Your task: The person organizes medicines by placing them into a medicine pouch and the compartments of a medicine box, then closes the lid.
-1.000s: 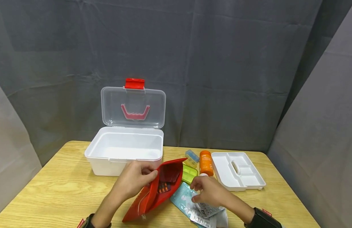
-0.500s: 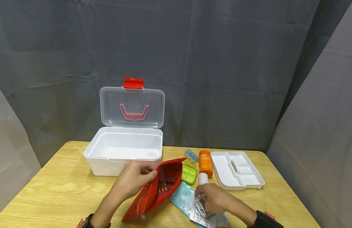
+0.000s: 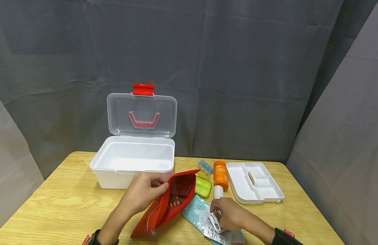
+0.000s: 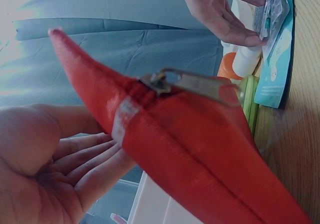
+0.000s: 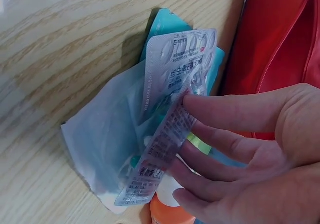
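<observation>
My left hand [image 3: 144, 194] grips the rim of a red zip pouch [image 3: 176, 212], whose mouth gapes toward the right. Inside it a dark blister pack [image 3: 175, 200] with orange pills shows. On the right, my right hand [image 3: 230, 214] pinches a silver blister pack [image 5: 162, 151] between thumb and fingers, tilted up on edge. Another blister pack [image 5: 170, 49] lies just beyond it, over a teal packet [image 3: 193, 209]. A pale clear bag [image 5: 105, 124] is underneath. In the left wrist view the pouch's zipper pull [image 4: 200, 86] hangs near the camera.
An open white box [image 3: 124, 177] with a raised clear lid [image 3: 121, 115] stands at the back left. Behind the right hand are a white-capped bottle [image 3: 218, 191], an orange bottle [image 3: 220, 175], a green pill case [image 3: 203, 187], a blue-yellow pill case [image 3: 205, 169] and a white tray [image 3: 242, 187].
My right hand has come down and slightly toward me onto the blister packs, and now pinches one, tilting it up. The left hand and pouch have barely moved.
</observation>
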`<state>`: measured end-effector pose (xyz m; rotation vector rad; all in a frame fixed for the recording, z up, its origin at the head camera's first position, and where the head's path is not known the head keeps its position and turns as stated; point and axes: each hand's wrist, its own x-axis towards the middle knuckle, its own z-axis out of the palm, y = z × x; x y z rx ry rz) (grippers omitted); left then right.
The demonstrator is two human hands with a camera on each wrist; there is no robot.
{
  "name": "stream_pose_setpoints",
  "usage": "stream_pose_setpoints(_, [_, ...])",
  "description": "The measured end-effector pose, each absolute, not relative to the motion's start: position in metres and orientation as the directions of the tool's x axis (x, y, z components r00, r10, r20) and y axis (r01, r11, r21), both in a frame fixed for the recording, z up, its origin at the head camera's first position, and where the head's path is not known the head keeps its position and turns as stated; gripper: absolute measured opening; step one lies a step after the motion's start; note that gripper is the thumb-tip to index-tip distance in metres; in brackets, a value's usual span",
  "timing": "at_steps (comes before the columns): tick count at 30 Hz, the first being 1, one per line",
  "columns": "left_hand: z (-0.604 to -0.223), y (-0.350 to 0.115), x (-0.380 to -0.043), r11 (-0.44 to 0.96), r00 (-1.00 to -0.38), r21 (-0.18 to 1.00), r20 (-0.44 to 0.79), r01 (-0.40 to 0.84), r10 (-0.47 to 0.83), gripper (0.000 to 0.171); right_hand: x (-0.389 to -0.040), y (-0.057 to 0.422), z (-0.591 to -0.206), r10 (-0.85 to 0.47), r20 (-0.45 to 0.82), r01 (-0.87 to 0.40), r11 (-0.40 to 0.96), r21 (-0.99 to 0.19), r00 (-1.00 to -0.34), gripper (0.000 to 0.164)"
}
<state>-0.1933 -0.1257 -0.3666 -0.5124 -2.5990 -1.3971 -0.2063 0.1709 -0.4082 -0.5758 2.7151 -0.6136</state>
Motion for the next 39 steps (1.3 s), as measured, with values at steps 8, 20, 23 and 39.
stream_pose_setpoints(8, [-0.367, -0.125, -0.193, 0.506, -0.93, 0.781, 0.289, 0.366, 0.227, 0.007, -0.207, 0.171, -0.41, -0.434, -0.124, -0.352, 0.841, -0.411, -0.892, 0.041])
stream_pose_setpoints(20, [-0.366, -0.125, -0.193, 0.505, -0.933, 0.785, 0.286, 0.358, 0.217, 0.007, -0.211, 0.172, -0.407, -0.385, -0.141, -0.315, 0.879, -0.357, -0.912, 0.035])
stream_pose_setpoints(23, [-0.366, -0.125, -0.193, 0.507, -0.933, 0.783, 0.288, 0.36, 0.218, 0.007, -0.21, 0.174, -0.406, -0.406, -0.118, -0.341, 0.867, -0.365, -0.906, 0.036])
stream_pose_setpoints(39, [-0.367, -0.125, -0.193, 0.496, -0.934, 0.793, 0.28, 0.355, 0.22, 0.006, -0.213, 0.178, -0.397, -0.48, -0.087, -0.405, 0.812, -0.42, -0.873, 0.028])
